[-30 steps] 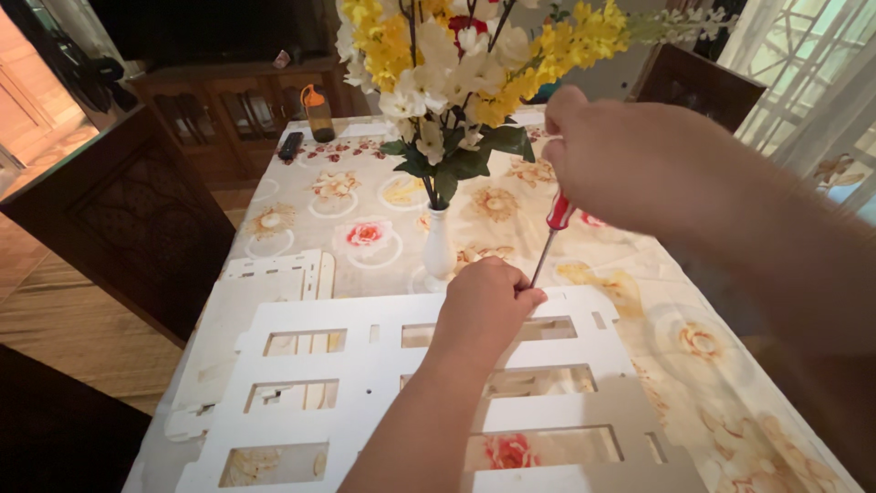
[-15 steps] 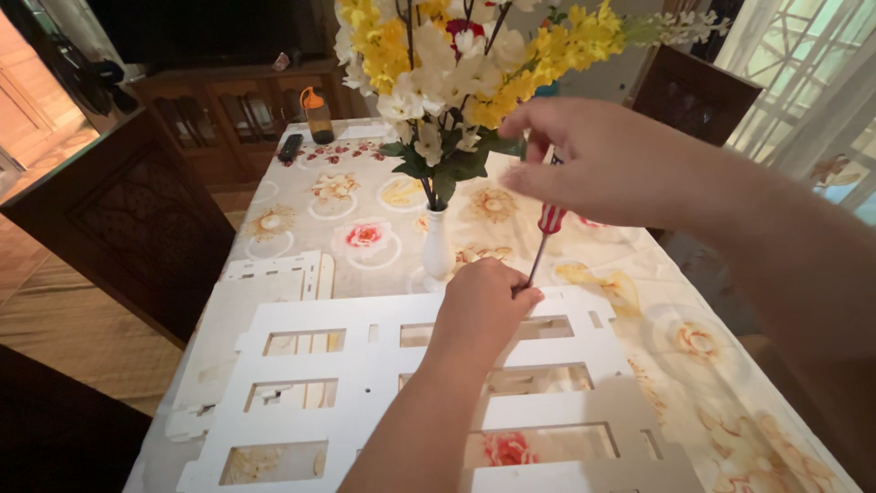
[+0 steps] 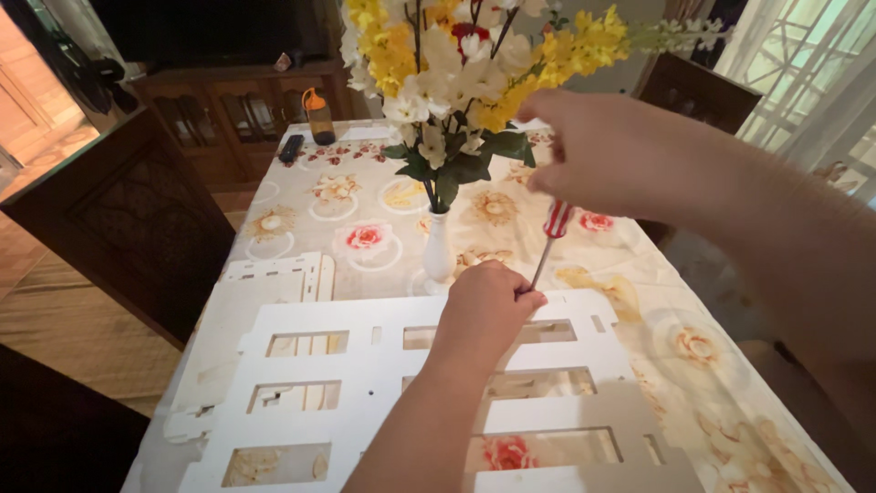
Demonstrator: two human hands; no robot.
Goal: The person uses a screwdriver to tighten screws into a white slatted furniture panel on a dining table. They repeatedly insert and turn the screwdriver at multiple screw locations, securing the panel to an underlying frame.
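Right hand [image 3: 611, 151] closed round red-striped screwdriver [image 3: 550, 239] handle; left hand [image 3: 485, 306] curled, pinching shaft at tip on white slotted panel [image 3: 383, 365] lying mid-worktop. Advice: hold shaft vertical, press down while turning, left fingers steadying tip. White vase [image 3: 438, 246] just beyond – mind elbow.

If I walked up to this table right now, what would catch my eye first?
Probably the tall bunch of yellow and white flowers in a slim white vase mid-table. In front of it, the right hand holds a red-handled screwdriver upright over a white cut-out panel, where the left hand steadies its tip.
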